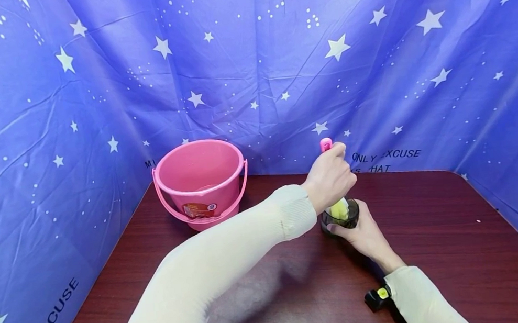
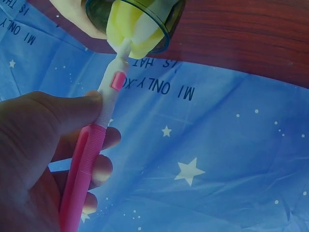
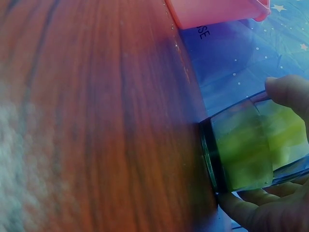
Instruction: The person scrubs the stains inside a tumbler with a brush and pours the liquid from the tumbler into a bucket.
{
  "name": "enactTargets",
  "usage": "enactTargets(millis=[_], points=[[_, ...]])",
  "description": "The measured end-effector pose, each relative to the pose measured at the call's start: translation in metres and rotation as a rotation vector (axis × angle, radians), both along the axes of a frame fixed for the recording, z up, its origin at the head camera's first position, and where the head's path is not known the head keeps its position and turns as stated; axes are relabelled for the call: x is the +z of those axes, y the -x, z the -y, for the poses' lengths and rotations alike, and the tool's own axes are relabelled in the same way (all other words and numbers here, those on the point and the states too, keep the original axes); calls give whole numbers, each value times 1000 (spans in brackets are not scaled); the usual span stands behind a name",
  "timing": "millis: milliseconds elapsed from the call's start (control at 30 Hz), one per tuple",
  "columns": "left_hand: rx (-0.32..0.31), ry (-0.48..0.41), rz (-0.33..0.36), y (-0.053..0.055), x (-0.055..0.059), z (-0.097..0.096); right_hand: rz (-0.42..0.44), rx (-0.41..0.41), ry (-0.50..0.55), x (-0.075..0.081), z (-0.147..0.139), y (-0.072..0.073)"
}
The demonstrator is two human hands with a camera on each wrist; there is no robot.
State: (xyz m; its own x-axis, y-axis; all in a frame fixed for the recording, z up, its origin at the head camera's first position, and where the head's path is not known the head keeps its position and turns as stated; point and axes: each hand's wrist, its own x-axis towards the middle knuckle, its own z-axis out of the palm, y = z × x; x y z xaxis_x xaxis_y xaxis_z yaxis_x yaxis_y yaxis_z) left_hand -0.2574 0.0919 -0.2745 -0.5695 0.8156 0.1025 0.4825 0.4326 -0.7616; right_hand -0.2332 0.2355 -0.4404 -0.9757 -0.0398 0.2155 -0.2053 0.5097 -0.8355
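My left hand (image 1: pixel 329 178) grips the pink and white handle of a sponge cup brush (image 2: pixel 91 140), thumb along the white part. The brush's yellow and white sponge head (image 2: pixel 118 29) is down inside a dark see-through glass cup (image 3: pixel 241 154). Around the side of that cup, my right hand (image 1: pixel 366 237) holds it with thumb and fingers. The cup's base is right at the tabletop in the right wrist view. In the head view the left hand is above the cup and hides part of the handle.
A pink bucket (image 1: pixel 198 168) with its handle hanging down stands at the back left of the dark red wooden table (image 1: pixel 272 286). Blue star-printed curtains (image 1: pixel 258 67) enclose the back and sides. A black device with a yellow tag (image 1: pixel 383 293) is at the right wrist.
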Motion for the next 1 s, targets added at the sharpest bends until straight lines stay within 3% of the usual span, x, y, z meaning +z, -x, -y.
enactTargets(millis=[467, 700, 867, 1000], points=[[-10, 1, 7, -2, 0, 5, 31, -20, 8, -3, -1, 1], [-52, 16, -25, -8, 0, 5, 14, -2, 15, 9, 4, -5], [-86, 25, -34, -14, -1, 4, -72, 96, 66, 28, 12, -12], [-94, 25, -31, -15, -1, 3, -122, 190, 121, 30, 12, -10]])
